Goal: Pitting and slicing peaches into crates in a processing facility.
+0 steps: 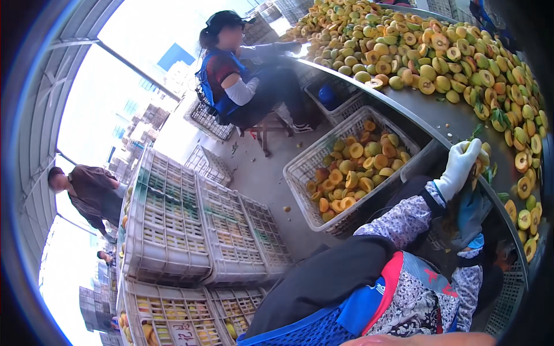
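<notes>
My left hand [461, 166], in a white knit glove, is at the rim of a metal-edged table [461, 108]. Its fingers are closed on a piece of yellow stone fruit [481, 162], partly hidden by the glove. Green leaves [490, 173] hang beside it. My right hand [469, 216], in a blue glove, is lower, close to the table edge; its fingers are hidden, so what it holds cannot be told. A big heap of halved yellow stone fruit [415, 47], peaches or apricots, covers much of the table and curves down its far side.
Left of my arm a plastic crate [298, 194] holds fruit halves. Stacked, fruit-filled crates [169, 225] stand at left. A co-worker [229, 82] sits at the table on a wooden stool [265, 132]. Another person [91, 194] stands behind the stack. A crate with a blue object [327, 95] sits under the table.
</notes>
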Demonstrator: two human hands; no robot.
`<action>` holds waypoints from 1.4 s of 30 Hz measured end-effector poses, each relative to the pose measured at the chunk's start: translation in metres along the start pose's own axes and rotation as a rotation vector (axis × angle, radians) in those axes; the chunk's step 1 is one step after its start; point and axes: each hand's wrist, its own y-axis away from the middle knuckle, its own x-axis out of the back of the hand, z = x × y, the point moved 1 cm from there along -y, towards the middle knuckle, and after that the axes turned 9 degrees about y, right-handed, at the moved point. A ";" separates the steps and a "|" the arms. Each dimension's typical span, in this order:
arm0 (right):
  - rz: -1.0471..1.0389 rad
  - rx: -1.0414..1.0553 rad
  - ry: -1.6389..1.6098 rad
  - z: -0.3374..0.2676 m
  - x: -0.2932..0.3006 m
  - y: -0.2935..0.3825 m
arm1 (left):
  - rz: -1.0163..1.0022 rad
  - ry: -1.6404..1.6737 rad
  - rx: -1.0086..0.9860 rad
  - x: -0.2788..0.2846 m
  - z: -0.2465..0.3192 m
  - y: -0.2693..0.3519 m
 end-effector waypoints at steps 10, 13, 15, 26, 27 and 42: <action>0.197 -0.159 -0.365 -0.047 0.038 -0.017 | -0.066 -0.144 -0.175 -0.003 0.003 0.002; -0.003 -0.331 -0.589 -0.044 0.045 -0.021 | -0.010 -0.008 -0.057 -0.012 -0.001 0.002; -0.025 -0.325 -0.606 -0.035 0.042 -0.017 | -0.028 -0.053 -0.059 -0.017 -0.004 0.004; -0.043 -0.414 -0.602 -0.035 0.041 -0.010 | -0.152 -0.124 -0.032 -0.023 0.005 0.002; -0.027 -0.413 -0.586 -0.034 0.040 -0.010 | -0.132 -0.168 -0.052 -0.024 0.001 0.006; -0.402 -0.634 -0.831 -0.040 0.066 -0.015 | 0.009 -0.324 0.031 -0.012 -0.006 0.004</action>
